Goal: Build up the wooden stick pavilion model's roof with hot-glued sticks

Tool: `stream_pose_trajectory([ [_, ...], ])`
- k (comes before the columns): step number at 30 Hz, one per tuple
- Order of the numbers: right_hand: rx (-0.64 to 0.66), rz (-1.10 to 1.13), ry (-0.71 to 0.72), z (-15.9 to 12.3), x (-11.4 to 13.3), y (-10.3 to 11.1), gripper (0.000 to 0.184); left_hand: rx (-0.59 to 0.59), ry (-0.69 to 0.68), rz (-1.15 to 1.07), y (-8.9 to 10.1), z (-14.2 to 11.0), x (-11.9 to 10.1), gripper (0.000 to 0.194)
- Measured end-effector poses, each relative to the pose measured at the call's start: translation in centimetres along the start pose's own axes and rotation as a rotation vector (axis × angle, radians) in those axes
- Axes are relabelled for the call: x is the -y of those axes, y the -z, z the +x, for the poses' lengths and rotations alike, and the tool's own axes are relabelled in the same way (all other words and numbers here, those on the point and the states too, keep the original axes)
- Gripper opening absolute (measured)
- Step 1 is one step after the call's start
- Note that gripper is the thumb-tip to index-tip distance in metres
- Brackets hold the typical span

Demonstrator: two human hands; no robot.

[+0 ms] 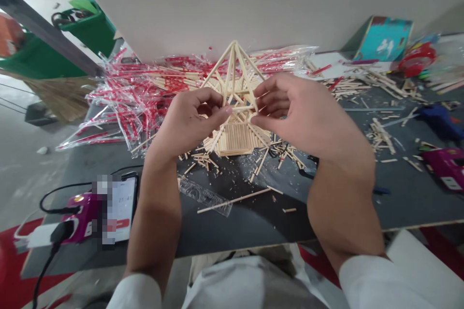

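Note:
A small tower-like model point(237, 139) built of thin wooden sticks stands on the dark tabletop, its slanted legs meeting in a peak. My left hand point(186, 118) is closed at its left side, thumb and fingers pinching near one end of a short wooden stick point(242, 108). That stick lies crosswise in front of the slanted legs. At the right side my right hand point(302, 111) has its fingers curled and thumb drawn in, around the stick's other end and a leg of the model. Its exact grip is partly hidden.
Plastic-wrapped stick bundles point(137, 94) lie behind and left. Loose sticks point(380, 135) are scattered to the right, near a blue glue gun point(438, 120). In front lies a clear ruler point(205, 195); a phone point(123, 207) and purple power strip point(80, 215) are at left.

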State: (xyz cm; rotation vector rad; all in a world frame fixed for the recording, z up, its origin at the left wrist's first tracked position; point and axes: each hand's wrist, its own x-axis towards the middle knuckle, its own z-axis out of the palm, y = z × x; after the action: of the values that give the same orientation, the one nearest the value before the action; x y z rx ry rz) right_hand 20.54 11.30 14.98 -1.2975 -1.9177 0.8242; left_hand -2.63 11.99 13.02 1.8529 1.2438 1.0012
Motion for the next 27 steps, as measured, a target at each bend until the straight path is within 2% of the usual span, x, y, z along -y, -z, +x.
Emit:
stream_pose_trajectory([
  [5, 0.044, 0.054, -0.081, 0.48, -0.46, -0.13, 0.021, 0.013, -0.003, 0.001, 0.03, -0.05, 0.05, 0.009],
  [12, 0.075, 0.025, -0.052, 0.48, -0.17, 0.09, 0.017, 0.028, 0.007, -0.004, 0.13, -0.04, -0.02, 0.009],
  [27, 0.033, -0.026, 0.003, 0.62, -0.22, -0.34, 0.012, 0.044, 0.012, -0.014, 0.20, -0.05, -0.17, 0.008],
])
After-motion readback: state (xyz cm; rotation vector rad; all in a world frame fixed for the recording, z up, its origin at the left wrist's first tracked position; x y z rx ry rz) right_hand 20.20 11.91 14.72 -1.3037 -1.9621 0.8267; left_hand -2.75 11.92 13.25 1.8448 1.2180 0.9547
